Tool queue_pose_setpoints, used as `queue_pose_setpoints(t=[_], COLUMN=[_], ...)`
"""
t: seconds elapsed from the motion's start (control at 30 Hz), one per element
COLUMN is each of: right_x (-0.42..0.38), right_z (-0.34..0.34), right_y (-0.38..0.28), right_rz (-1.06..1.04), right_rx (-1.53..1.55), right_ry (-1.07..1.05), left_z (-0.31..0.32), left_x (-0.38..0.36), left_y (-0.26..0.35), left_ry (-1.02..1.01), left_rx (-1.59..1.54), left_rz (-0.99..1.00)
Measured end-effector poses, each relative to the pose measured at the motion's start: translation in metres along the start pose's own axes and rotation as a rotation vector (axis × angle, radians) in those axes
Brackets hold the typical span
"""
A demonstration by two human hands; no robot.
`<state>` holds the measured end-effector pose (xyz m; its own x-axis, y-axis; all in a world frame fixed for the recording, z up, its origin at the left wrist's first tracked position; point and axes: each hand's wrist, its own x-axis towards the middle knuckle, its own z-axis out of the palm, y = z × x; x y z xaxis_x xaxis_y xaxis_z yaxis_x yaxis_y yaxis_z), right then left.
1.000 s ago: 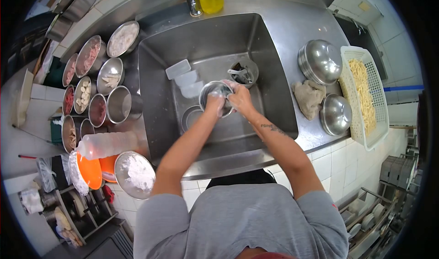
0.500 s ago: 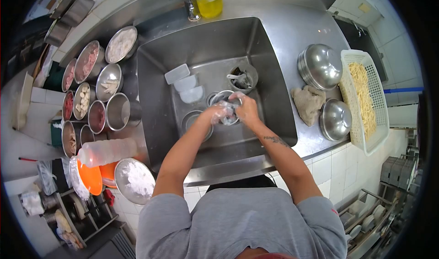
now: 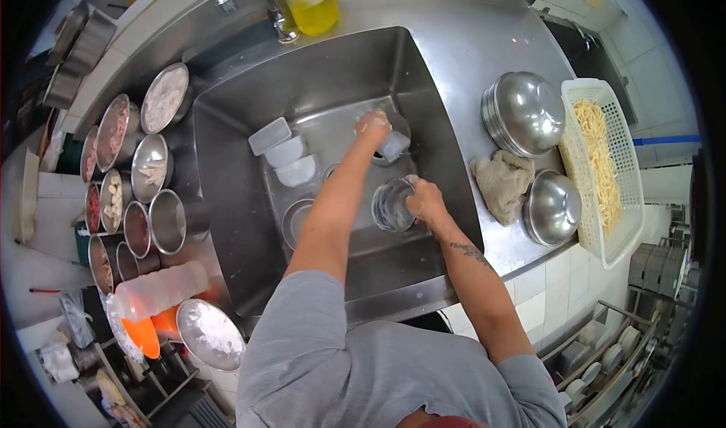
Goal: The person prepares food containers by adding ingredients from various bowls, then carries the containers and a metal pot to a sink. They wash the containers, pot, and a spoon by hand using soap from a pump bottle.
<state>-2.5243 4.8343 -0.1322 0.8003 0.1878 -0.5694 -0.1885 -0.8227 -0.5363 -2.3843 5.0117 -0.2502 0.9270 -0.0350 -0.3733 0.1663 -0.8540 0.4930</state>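
In the steel sink (image 3: 227,201), my right hand (image 3: 426,201) grips the right rim of a round metal bowl (image 3: 392,206). Farther back, my left hand (image 3: 373,128) is over a round container (image 3: 398,124) near the sink's back right; its fingers are partly hidden, and a whitish translucent piece (image 3: 393,146) shows beside them. Whether that hand grips it I cannot make out. Several translucent plastic containers (image 3: 286,151) lie at the left of the sink floor. Another round bowl (image 3: 296,222) sits partly behind my left forearm.
Faucet (image 3: 280,21) and yellow soap bottle (image 3: 312,6) stand behind the sink. On the right are upturned steel bowls (image 3: 529,110), a cloth (image 3: 501,184) and a basket of noodles (image 3: 640,201). Left are several food bowls (image 3: 168,99), a plastic bottle (image 3: 162,290) and a bowl of white powder (image 3: 212,334).
My left hand has moved away from the bowl toward the back of the sink. My right hand and the bowl have shifted a little toward me. The camera view has also shifted.
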Motion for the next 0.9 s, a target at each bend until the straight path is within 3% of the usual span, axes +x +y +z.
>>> queue_pose_setpoints(t=[0.07, 0.17, 0.27, 0.47, 0.57, 0.8, 0.9], right_x=[0.001, -0.008, -0.006, 0.0, -0.002, -0.007, -0.001], right_z=[0.001, -0.006, -0.006, -0.003, -0.003, -0.014, -0.007], right_y=[0.008, -0.009, -0.008, -0.004, -0.004, -0.016, -0.006], right_rz=[-0.024, -0.056, -0.069, -0.067, -0.052, 0.019, 0.054], right_rx=[-0.078, -0.156, -0.134, -0.129, -0.102, -0.099, 0.09], right_ry=[0.004, -0.017, -0.033, 0.025, 0.037, 0.016, -0.002], left_z=[-0.016, -0.009, -0.002, -0.008, 0.01, -0.053, -0.058], left_x=[-0.013, -0.01, 0.008, -0.023, 0.037, 0.01, -0.012], left_y=[0.031, 0.043, 0.04, 0.05, 0.015, 0.006, 0.023], left_ry=[-0.038, -0.104, -0.118, -0.339, -0.646, -0.077, 0.064], left_rx=[0.234, 0.182, -0.172, 0.347, 0.364, 0.31, 0.26], left_rz=[-0.16, -0.261, -0.383, 0.017, 0.075, 0.072, 0.014])
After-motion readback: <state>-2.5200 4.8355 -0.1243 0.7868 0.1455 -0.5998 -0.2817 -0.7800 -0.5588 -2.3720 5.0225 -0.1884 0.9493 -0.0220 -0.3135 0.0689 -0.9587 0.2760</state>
